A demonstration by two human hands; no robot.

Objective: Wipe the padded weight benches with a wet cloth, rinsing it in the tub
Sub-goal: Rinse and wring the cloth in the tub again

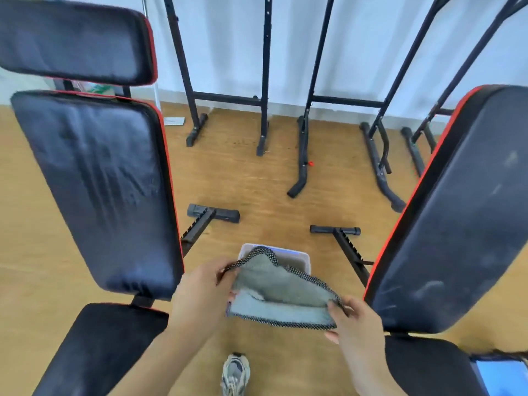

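black racks point(265, 81) stand along the floor's point(257, 190) far edge against the white wall point(228, 38); a grey shoe point(235, 374) rests at the near edge; a white sheet point(174, 120) lies by the wall.

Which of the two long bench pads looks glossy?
The left back pad: its black surface shines with streaks, while the right back pad looks dull and carries pale smudges.

The cloth point(281, 295) is pinched between left hand point(200, 292) and right hand point(357, 324); the tub point(303, 257) is set beyond the fingers point(220, 268), which are flanked by the left bench point(97, 181) and right bench point(451, 212).
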